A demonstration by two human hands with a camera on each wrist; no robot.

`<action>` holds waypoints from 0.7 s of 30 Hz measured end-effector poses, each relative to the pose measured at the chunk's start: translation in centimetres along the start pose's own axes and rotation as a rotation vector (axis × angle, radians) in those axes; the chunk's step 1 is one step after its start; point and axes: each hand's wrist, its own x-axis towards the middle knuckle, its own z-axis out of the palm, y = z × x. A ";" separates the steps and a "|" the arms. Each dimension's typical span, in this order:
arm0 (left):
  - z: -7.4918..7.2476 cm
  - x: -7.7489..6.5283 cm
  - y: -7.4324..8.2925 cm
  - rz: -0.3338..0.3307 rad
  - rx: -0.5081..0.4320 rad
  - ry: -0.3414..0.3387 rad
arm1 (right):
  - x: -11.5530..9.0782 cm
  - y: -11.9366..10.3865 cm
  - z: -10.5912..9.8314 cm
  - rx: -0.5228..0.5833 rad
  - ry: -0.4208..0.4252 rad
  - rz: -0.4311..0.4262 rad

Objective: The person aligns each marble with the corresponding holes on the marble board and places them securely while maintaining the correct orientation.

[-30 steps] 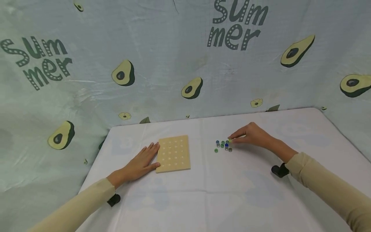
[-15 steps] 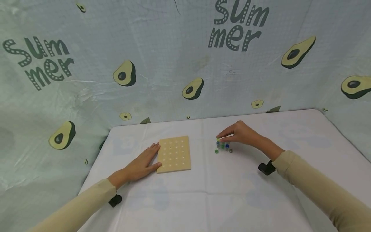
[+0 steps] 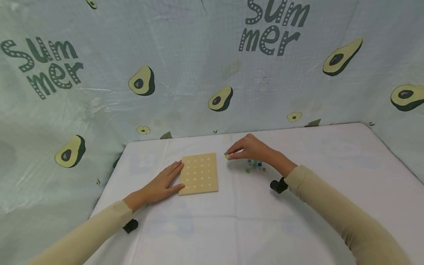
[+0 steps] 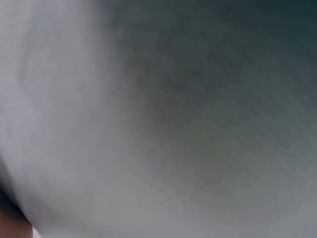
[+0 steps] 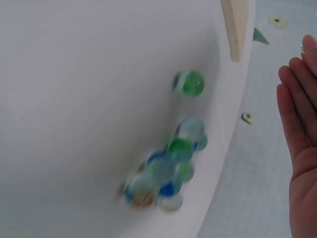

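Note:
My right hand (image 3: 253,149) pinches a small yellow-green marble (image 3: 226,156) between thumb and fingertips, close over the table to the right of the board. In the right wrist view the fingers (image 5: 297,119) lie along the right edge. A square wooden board (image 3: 211,173) with rows of small round hollows lies flat at the middle left. My left hand (image 3: 162,184) rests flat with fingertips and thumb on its left edge. Several glass marbles, green, blue and clear, sit in a loose group (image 5: 163,168) below the right wrist, with one green marble (image 5: 192,83) slightly apart.
A white cloth (image 3: 212,235) covers the table. Behind it hangs a pale backdrop (image 3: 185,55) printed with avocados and lettering. Black wrist cameras (image 3: 279,186) sit under both wrists. The left wrist view is a grey blur of cloth.
My right hand has moved left from the marble group toward the board, carrying the yellow-green marble. The left hand and board have stayed in place.

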 end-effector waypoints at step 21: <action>-0.7 0.3 -0.1 -0.067 -0.031 -0.034 | 9.4 -0.9 5.6 -0.017 -0.107 0.128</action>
